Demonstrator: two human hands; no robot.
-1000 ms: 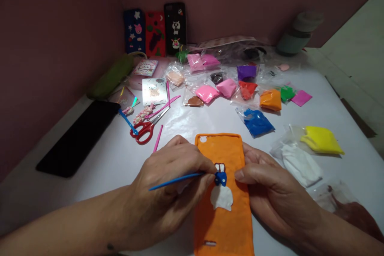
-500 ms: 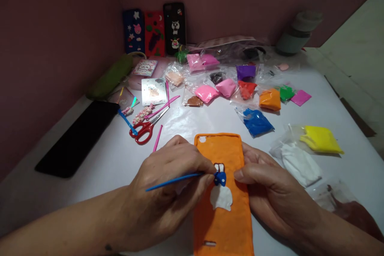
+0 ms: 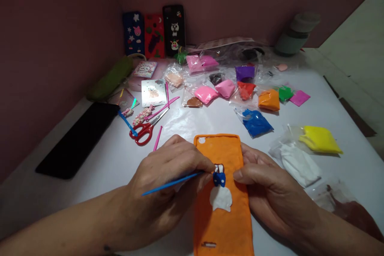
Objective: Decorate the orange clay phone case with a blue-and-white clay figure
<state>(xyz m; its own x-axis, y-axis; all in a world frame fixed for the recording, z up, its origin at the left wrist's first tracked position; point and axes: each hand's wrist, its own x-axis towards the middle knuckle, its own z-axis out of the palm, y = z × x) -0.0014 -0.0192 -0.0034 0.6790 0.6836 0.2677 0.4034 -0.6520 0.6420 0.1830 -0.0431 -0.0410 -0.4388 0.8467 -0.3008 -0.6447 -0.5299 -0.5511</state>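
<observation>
Left hand (image 3: 171, 164): pinching blue tool (image 3: 168, 185), just beside blue-white figure (image 3: 219, 180)
Right hand (image 3: 274, 186): gripping orange case (image 3: 220, 228) by its right edge, thumb on top
Orange case: between both hands
Scissors (image 3: 149, 126): tabletop (image 3: 210, 122), beyond left hand
Blue packet (image 3: 257, 123): beyond right hand
Yellow packet (image 3: 322, 140): beyond right hand, off to its right

orange case (image 3: 231, 224): flat, slab-shaped, raised rim at far end, long axis running away from the viewer; near end cut off by the frame. rounded opening (image 3: 201, 140) at far left corner, short slot (image 3: 209, 245) near the close end. decoration, mid-panel: white rounded piece (image 3: 221, 199), two points facing the near end; adjoining it, blue piece (image 3: 219, 179) with pale dots; beyond that, white strips (image 3: 221, 169) edged dark. right edge gripped by right hand (image 3: 276, 188). thin blue tool (image 3: 171, 184) slanted in left hand (image 3: 171, 164), tip hidden by fingers.
</observation>
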